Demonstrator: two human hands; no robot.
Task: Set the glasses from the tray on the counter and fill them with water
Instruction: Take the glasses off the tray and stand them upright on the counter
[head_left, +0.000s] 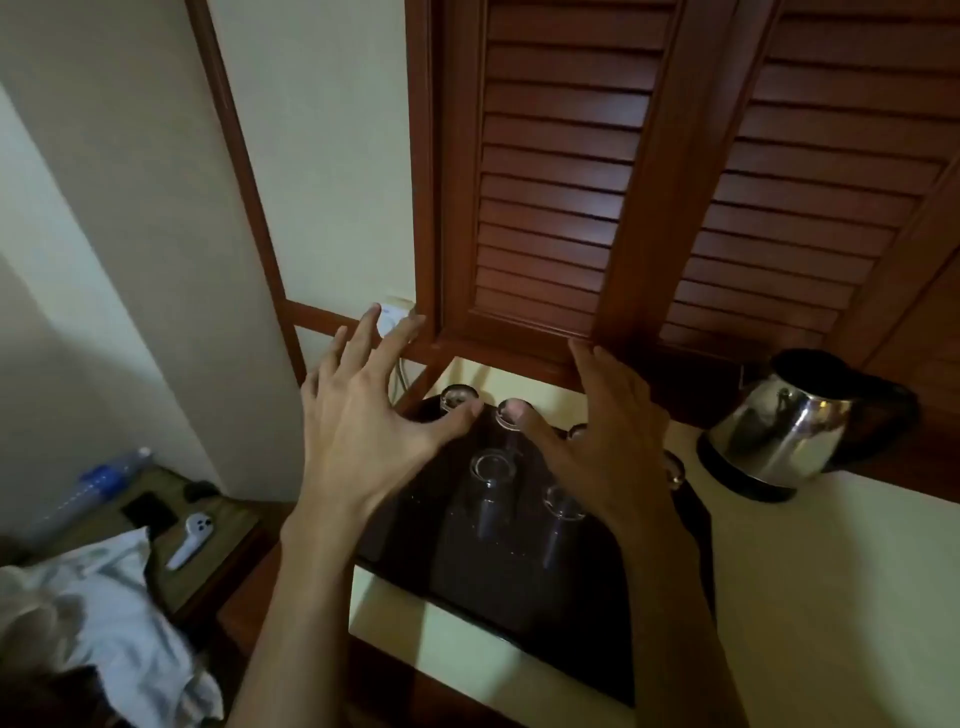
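Both hands hover spread above the glasses (491, 483) on the dark tray (467, 597); left hand (363, 415) and right hand (613, 447) hold nothing; a kettle (795, 426) stands nearby.

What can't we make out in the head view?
- Glass count on the tray: the right hand covers part of the tray and the tray is dark.
- Glasses upright or inverted: dim and blurred, cannot tell.
- Kettle water level: steel body hides it.
- Water bottle on the side table: blurred, fill level unclear.
- Left hand: open, no grip yet.
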